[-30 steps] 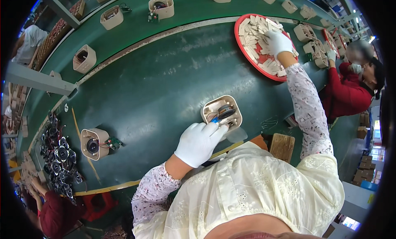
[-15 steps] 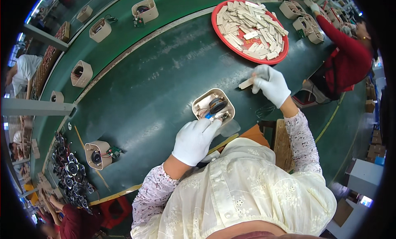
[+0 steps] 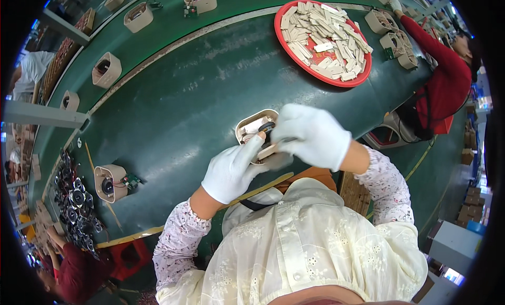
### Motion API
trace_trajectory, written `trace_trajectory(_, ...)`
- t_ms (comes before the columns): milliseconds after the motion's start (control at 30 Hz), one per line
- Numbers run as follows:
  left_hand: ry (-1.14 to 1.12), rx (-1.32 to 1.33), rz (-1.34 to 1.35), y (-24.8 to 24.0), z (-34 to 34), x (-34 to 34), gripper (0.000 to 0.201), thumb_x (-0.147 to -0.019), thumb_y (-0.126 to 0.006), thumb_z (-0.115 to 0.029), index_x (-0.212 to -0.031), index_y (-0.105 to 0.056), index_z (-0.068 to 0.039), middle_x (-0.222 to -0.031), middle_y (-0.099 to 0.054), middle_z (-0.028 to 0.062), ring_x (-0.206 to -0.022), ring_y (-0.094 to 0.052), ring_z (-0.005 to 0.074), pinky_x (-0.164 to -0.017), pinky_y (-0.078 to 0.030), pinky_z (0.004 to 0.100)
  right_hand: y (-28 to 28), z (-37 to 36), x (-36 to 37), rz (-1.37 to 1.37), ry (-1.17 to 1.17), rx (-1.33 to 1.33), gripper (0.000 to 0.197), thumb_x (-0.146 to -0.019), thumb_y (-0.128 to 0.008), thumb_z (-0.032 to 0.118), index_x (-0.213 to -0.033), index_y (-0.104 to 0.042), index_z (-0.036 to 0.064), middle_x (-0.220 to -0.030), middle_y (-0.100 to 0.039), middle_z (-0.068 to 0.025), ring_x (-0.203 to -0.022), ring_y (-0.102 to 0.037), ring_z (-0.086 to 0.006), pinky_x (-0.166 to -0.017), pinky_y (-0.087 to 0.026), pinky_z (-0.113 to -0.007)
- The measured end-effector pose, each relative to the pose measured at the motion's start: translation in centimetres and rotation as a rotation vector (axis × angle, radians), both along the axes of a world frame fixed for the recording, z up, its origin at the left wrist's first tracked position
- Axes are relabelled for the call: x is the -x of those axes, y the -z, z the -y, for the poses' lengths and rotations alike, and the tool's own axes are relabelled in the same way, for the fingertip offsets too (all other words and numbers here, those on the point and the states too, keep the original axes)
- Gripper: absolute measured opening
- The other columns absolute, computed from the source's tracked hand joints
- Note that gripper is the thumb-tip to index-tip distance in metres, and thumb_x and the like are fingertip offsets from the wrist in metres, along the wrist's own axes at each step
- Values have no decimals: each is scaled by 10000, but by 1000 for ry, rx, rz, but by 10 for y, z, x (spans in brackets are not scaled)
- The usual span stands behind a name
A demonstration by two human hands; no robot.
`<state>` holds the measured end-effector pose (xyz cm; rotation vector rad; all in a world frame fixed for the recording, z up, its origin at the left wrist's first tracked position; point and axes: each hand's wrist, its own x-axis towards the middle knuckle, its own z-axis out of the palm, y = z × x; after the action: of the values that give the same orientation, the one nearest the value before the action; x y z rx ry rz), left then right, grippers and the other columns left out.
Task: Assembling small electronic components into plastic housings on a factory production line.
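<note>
Pinching pale strip (image 3: 266, 152): right hand (image 3: 314, 138) | left hand (image 3: 230, 171): grip unclear | beige housing (image 3: 253, 124) between them

On the left of the green table (image 3: 194, 110) sits 1 open beige housing (image 3: 119, 187) with a black round speaker (image 3: 107, 186) inside and a green circuit board (image 3: 131, 181) just beside it. Farther left lies a heap of loose speakers (image 3: 77, 199) — dark, metal-rimmed, tangled with wires. At least 3 more housings (image 3: 107, 70) stand along the green belt (image 3: 168, 29) beyond. A grey post (image 3: 44, 114) juts in at the left; 2 co-workers wear red — 1 at the right (image 3: 447, 73), 1 at the lower left beside a red stool (image 3: 125, 258)
</note>
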<state>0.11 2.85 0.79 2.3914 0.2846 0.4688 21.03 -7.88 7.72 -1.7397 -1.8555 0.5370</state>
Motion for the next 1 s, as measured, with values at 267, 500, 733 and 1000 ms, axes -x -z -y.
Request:
trace_trajectory(267, -33, -56, 46, 2, 1, 1, 651, -767, -766, -123, -1365, -521, -42, -957, -686, 117, -788, -668, 296, -682, -538, 383, 24, 2, 16, 233, -19, 82, 134, -817, -633, 84, -937, -690, 87, -942, -575, -124, -931, -621, -320, -789, -542, -401)
trace_trajectory(500, 22, -201, 139, 5, 2, 1, 341, -782, -671, -83, -1108, -707, -175, -889, -616, 32, -739, -618, 225, -623, -510, 330, 42, 7, 13, 127, -14, -9, 199, -776, -624, 24, -952, -673, 103, -933, -559, -109, -917, -594, -321, -791, -524, -400)
trace_trajectory(733, 18, -201, 18, -11, 4, -2, 284, -804, -679, -117, -1074, -702, -200, -894, -588, 19, -775, -615, 208, -654, -497, 338, 36, 7, 12, 130, -37, 42, 206, -779, -624, 13, -958, -666, 104, -948, -561, -106, -924, -592, -319, -796, -520, -399)
trace_trajectory(1000, 10, -249, -3, -10, 3, 1, 272, -798, -675, -115, -1055, -696, -200, -902, -576, 17, -795, -613, 208, -669, -505, 341, 27, -4, -2, 140, -156, 74, 166, -803, -626, 28, -961, -641, 78, -964, -571, -126, -898, -625, -320, -764, -540, -400)
